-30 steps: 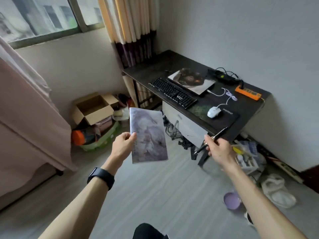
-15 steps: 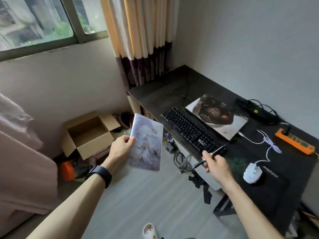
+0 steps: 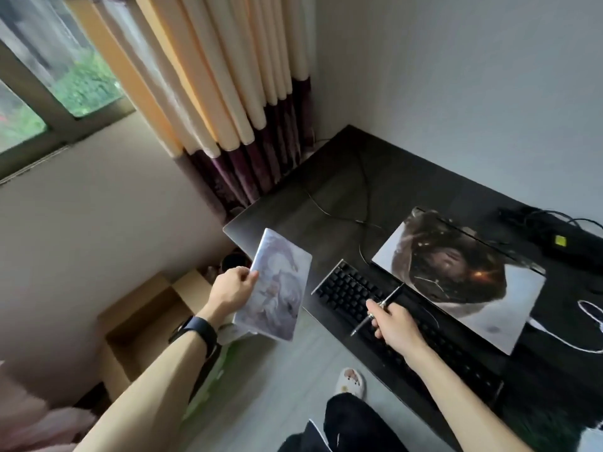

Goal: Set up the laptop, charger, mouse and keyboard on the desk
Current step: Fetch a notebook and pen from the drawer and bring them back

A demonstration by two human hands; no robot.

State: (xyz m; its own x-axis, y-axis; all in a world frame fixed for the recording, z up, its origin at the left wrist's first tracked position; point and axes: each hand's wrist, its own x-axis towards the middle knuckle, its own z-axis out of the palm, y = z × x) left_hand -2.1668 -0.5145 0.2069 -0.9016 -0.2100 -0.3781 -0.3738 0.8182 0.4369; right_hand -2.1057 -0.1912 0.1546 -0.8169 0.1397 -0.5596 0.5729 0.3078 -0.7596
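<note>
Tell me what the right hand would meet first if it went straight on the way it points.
Probably the keyboard, near its left end: the right hand, gripping a pen, points up-left over it. Its height above the keys is unclear.

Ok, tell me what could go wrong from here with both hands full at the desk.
1. The right hand holds the pen just over the keyboard; it could jab or catch the keys.
2. The left hand pinches the booklet by one edge, partly beyond the desk corner; it might slip to the floor.
3. With both hands occupied, the closed laptop cannot be opened safely yet.
</note>
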